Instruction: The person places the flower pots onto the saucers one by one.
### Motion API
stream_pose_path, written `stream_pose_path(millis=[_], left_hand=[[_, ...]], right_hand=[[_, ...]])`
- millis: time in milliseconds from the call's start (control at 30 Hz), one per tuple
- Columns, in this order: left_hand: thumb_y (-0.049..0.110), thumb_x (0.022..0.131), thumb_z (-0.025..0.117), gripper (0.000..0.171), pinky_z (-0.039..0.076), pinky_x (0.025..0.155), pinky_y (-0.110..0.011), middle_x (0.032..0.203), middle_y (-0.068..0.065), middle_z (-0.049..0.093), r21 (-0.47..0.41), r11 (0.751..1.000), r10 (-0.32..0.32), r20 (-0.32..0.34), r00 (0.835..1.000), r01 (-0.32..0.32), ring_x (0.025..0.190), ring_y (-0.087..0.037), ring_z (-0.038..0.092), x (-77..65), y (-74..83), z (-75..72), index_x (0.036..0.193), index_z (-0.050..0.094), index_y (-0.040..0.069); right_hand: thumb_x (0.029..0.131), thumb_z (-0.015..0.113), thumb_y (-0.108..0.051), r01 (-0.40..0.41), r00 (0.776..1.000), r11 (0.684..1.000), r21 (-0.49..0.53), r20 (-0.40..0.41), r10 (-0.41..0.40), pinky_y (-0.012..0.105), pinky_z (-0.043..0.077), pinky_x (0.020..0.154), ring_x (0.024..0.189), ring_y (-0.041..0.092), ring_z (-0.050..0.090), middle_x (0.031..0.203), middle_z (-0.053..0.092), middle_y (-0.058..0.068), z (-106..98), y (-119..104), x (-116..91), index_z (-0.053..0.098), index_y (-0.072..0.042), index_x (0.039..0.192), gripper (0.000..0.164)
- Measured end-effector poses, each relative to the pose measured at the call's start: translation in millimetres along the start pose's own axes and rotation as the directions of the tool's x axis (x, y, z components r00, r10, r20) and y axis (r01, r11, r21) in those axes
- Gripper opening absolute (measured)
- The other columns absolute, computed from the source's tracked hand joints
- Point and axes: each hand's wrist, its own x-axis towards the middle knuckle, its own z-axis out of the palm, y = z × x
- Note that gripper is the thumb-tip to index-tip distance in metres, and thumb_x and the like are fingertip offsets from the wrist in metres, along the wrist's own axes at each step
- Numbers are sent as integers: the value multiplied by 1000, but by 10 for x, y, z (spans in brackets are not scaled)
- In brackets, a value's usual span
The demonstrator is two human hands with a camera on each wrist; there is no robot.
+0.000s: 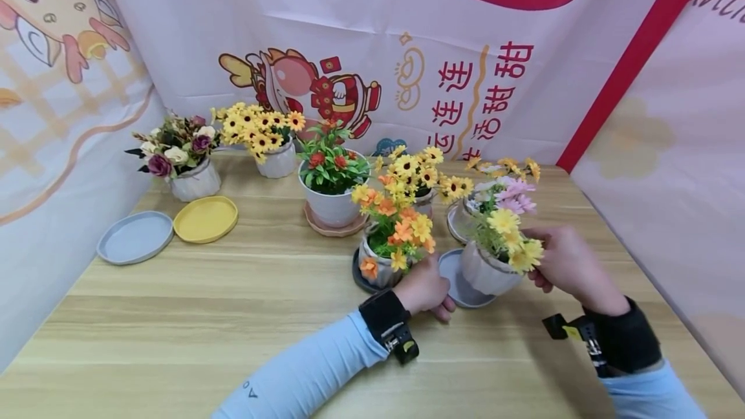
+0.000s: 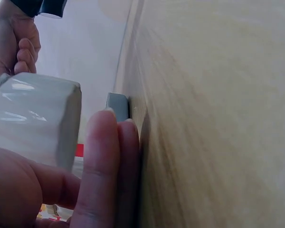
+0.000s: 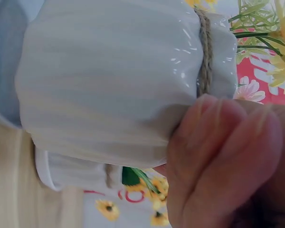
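My right hand (image 1: 567,264) grips a white fluted flowerpot (image 1: 489,270) by its rim, which has twine round it. Pink and yellow artificial flowers (image 1: 512,231) fill this pot. It tilts over a blue-grey saucer (image 1: 456,277), its base within the saucer's outline in the head view. My left hand (image 1: 427,286) lies low at the saucer's near left edge. In the left wrist view its fingers (image 2: 102,156) reach out along the tabletop, tips right at the saucer's edge (image 2: 118,105). Beside this hand, a pot of orange flowers (image 1: 378,264) stands on a dark saucer (image 1: 357,273).
Behind stand a red-flowered pot (image 1: 334,205) on a pink saucer, a sunflower pot (image 1: 423,202) and another pot (image 1: 462,217) on a pale saucer. Farther left are two more flowerpots (image 1: 198,183), a yellow saucer (image 1: 206,220) and a light blue saucer (image 1: 136,238). Printed cloth walls enclose the table.
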Motion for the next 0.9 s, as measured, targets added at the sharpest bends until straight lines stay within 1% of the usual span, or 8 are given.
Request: stream_pose_path(millis=[133, 267, 467, 500, 567, 700, 800, 900], left_hand=[[-8, 97, 42, 58, 57, 43, -37, 69, -25, 65, -10, 1000, 22, 4, 1000, -22, 40, -20, 57, -4, -3, -1, 152, 29, 5], [-8, 97, 43, 50, 57, 43, -37, 68, -25, 65, -2, 999, 36, 4, 999, -36, 40, -21, 57, -15, -2, -1, 145, 37, 5], [-5, 99, 44, 56, 56, 42, -38, 64, -23, 64, 4, 999, 48, -3, 999, -48, 39, -22, 57, -13, -7, -1, 151, 32, 11], [-5, 100, 44, 55, 56, 41, -38, 64, -23, 64, 6, 999, 51, -4, 999, -51, 39, -22, 57, -12, -11, 1, 151, 33, 11], [-4, 100, 44, 49, 56, 41, -38, 64, -23, 64, 9, 998, 55, -4, 998, -55, 39, -21, 57, -13, -13, 3, 147, 38, 10], [-2, 101, 44, 48, 56, 42, -37, 66, -23, 65, 16, 999, 43, -8, 999, -43, 39, -21, 57, -18, -4, 11, 147, 35, 5], [3, 102, 46, 53, 56, 42, -37, 66, -22, 66, 30, 999, 31, -20, 999, -31, 39, -22, 58, -24, 4, 15, 152, 28, 7], [12, 105, 47, 51, 56, 42, -36, 66, -21, 66, 47, 999, 25, -30, 999, -23, 40, -22, 58, -24, 4, 14, 152, 29, 8]], right_hand=[[90, 42, 11, 11, 1000, 1000, 6, 13, -11, 35, 54, 44, 53, 21, 60, 62, 61, 9, 99, -15, 60, 47, 15, 136, 47], [90, 45, 9, 0, 1000, 1000, 17, 23, 0, 36, 54, 43, 53, 21, 60, 62, 61, 9, 175, -2, 107, 46, 16, 136, 47], [90, 43, 10, 12, 999, 1000, 21, 30, -13, 36, 55, 44, 53, 22, 60, 65, 62, 11, 259, 50, 156, 46, 15, 136, 46], [91, 44, 9, 18, 999, 1000, 18, 30, -18, 36, 55, 44, 53, 22, 60, 65, 62, 12, 273, 58, 162, 47, 15, 136, 46], [92, 46, 7, 18, 999, 1000, 18, 33, -18, 36, 55, 44, 53, 22, 61, 66, 63, 13, 296, 71, 169, 47, 15, 136, 45], [95, 50, 2, 14, 999, 1000, 14, 38, -15, 37, 56, 45, 54, 22, 61, 66, 63, 14, 324, 91, 175, 48, 14, 136, 43], [93, 50, 4, 17, 999, 1000, 9, 40, -17, 38, 56, 46, 54, 22, 61, 67, 64, 14, 335, 98, 176, 47, 15, 136, 45], [92, 50, 5, 16, 999, 1000, 10, 41, -17, 38, 56, 46, 54, 22, 61, 67, 64, 15, 343, 108, 183, 47, 14, 136, 45]])
